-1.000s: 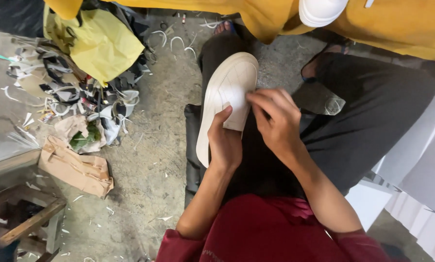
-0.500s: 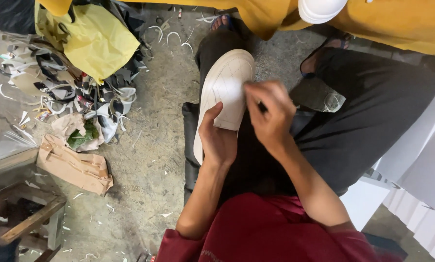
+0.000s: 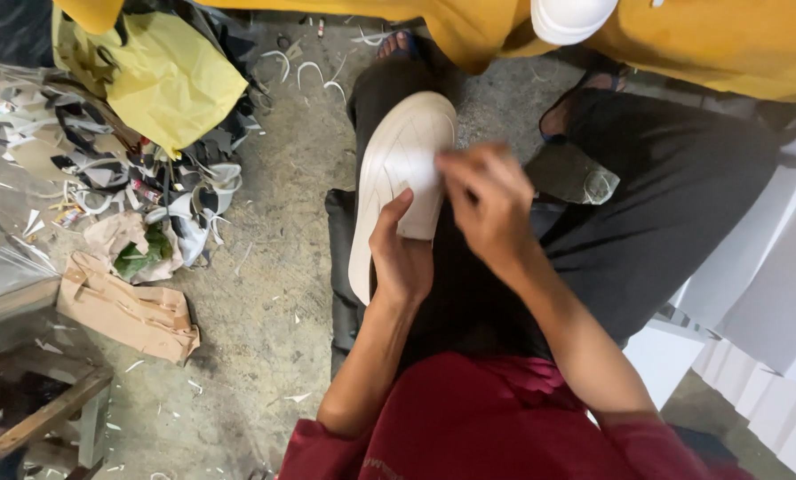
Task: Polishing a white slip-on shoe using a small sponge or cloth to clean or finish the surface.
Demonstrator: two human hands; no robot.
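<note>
A white shoe (image 3: pixel 396 169) lies sole-up on my lap, its toe pointing away from me. My left hand (image 3: pixel 402 253) grips the shoe near its heel from the left side. My right hand (image 3: pixel 487 204) is blurred and rests on the sole's right side, fingers curled on it; whether they hold anything small I cannot tell. My black trousers (image 3: pixel 647 204) and red shirt (image 3: pixel 487 427) fill the lower middle.
A person in a yellow garment (image 3: pixel 682 44) sits opposite, a white round object (image 3: pixel 571 16) at the chest. Yellow sheet (image 3: pixel 171 80) and scrap strips (image 3: pixel 87 169) pile at left, crumpled brown paper (image 3: pixel 127 311) below. White boxes (image 3: pixel 762 293) stand at right, a wooden frame (image 3: pixel 43 418) at lower left.
My right hand has slid farther up along the sole and is blurred with motion. My left hand keeps its grip near the heel. The view shifted slightly.
</note>
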